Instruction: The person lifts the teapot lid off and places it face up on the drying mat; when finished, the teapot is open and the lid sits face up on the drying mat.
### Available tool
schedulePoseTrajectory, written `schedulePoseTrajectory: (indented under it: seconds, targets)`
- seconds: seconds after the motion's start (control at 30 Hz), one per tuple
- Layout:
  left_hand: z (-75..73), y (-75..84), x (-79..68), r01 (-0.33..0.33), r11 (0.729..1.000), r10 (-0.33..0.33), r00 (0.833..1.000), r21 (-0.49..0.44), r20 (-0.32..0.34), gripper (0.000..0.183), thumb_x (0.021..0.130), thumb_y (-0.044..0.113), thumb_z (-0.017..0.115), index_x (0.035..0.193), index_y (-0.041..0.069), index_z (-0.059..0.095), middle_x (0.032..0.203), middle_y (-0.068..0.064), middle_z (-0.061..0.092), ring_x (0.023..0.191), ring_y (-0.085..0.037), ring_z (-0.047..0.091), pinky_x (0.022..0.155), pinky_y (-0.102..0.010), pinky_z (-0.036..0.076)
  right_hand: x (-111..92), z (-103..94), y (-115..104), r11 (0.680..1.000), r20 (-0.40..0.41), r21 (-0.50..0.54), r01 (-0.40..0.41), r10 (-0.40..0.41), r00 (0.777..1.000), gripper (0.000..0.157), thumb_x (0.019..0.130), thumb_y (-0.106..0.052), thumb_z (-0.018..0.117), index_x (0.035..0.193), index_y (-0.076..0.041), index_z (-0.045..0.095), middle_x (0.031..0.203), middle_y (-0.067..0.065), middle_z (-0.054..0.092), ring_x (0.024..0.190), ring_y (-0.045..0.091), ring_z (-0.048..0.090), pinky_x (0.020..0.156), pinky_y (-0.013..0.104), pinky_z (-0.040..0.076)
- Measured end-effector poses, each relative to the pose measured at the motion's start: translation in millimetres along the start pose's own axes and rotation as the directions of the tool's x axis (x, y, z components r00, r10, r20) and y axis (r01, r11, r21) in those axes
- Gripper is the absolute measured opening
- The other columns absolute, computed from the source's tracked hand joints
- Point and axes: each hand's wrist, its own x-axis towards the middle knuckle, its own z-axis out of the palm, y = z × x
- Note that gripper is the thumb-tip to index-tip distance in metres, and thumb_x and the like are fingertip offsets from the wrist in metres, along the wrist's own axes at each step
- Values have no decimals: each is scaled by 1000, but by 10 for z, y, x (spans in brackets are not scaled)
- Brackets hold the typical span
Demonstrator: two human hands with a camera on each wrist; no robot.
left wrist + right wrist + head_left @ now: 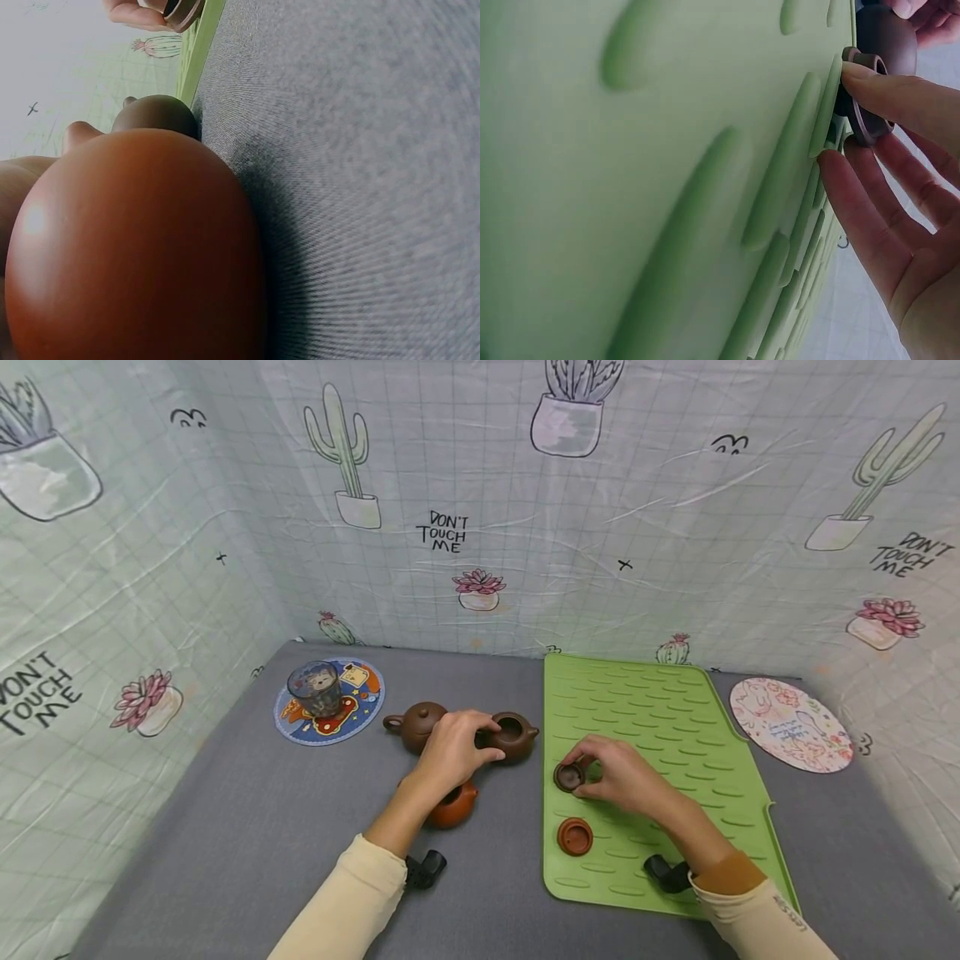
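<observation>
My left hand grips the near-left side of a lidless dark brown teapot, its spout to the right; the hand hides its handle. With thumb and fingers my right hand pinches a dark brown teapot lid, its hollow underside up, at the green mat's left edge. An orange-brown teapot stands under my left wrist, partly covered, and its round body fills much of the left wrist view. Nearer me on the mat lies an upturned orange-brown lid.
Another dark brown teapot, lid on, stands left of my left hand. A glass stands on a round blue coaster at the back left. The ridged green mat lies right, beside a pink-patterned round coaster.
</observation>
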Motion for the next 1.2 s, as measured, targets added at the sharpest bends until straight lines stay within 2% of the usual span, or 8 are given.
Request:
schedulePoseTrajectory:
  seconds: [0.3, 0.47, 0.73, 0.97, 1.2]
  targets:
    - [-5, -4, 4, -3, 1000, 3, 1000, -10, -2, 35, 79, 24, 88, 112, 13, 79, 121, -7, 76, 114, -27, 71, 98, -42, 58, 21, -5, -30, 999, 17, -29, -18, 18, 1000, 35, 74, -7, 90, 104, -12, 74, 100, -1, 73, 90, 14, 71, 82, 37, 60]
    - [-9, 11, 15, 1, 1000, -1, 1000, -20, 3, 35, 80, 23, 87, 113, 15, 79, 126, -8, 75, 114, -28, 71, 97, -43, 59, 34, -20, -35, 999, 19, -32, -19, 20, 1000, 35, 73, -7, 91, 104, -13, 75, 100, -1, 74, 90, 14, 71, 81, 35, 60]
    - [-13, 34, 18, 9, 999, -9, 1000, -35, -10, 36, 79, 21, 87, 113, 14, 79, 128, -9, 74, 113, -30, 72, 95, -43, 59, 53, -35, -43, 999, 21, -37, 9, -8, 1000, 35, 72, -6, 91, 103, -12, 75, 100, 0, 73, 89, 14, 71, 79, 33, 60]
    - [-4, 26, 28, 27, 998, -26, 1000, -59, 8, 38, 79, 20, 87, 115, 14, 79, 132, -9, 72, 117, -31, 70, 98, -44, 58, 47, -34, -33, 999, 24, -26, 22, -21, 999, 35, 73, -6, 91, 103, -11, 75, 100, 1, 74, 89, 15, 72, 78, 35, 60]
    - [15, 14, 29, 31, 999, -30, 999, -36, 15, 37, 80, 21, 86, 117, 15, 78, 133, -8, 72, 115, -29, 71, 97, -43, 59, 45, -26, -27, 1000, 21, -13, 28, -28, 999, 35, 73, -6, 91, 104, -11, 75, 101, 1, 74, 88, 16, 72, 78, 34, 60]
